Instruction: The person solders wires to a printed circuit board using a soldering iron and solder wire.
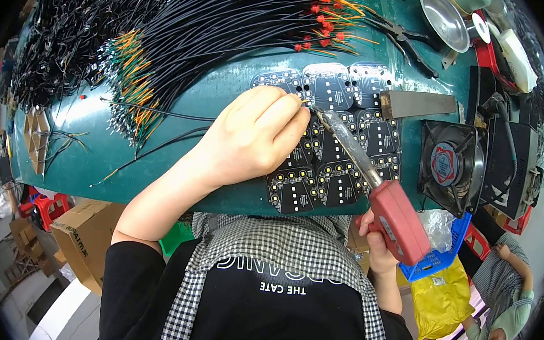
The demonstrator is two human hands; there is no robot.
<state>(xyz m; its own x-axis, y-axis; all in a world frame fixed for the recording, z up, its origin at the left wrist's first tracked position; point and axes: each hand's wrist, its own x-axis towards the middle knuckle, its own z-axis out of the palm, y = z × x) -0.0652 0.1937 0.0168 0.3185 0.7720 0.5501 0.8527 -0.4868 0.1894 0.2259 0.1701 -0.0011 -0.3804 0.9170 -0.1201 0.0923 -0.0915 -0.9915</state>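
Here the left hand [256,129] curls over circuit boards [332,152].

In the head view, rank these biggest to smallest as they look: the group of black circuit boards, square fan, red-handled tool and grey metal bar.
1. Group of black circuit boards
2. Square fan and red-handled tool: too close to rank; the tool is longer but slimmer
3. Grey metal bar

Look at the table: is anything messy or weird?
Yes, a little. The heap of black cables at the upper left looks tangled, unlike the dark wires beside it, which lie mostly lined up. The pliers lie with handles spread. The circuit boards by the left hand sit in rows, and I see no spill.
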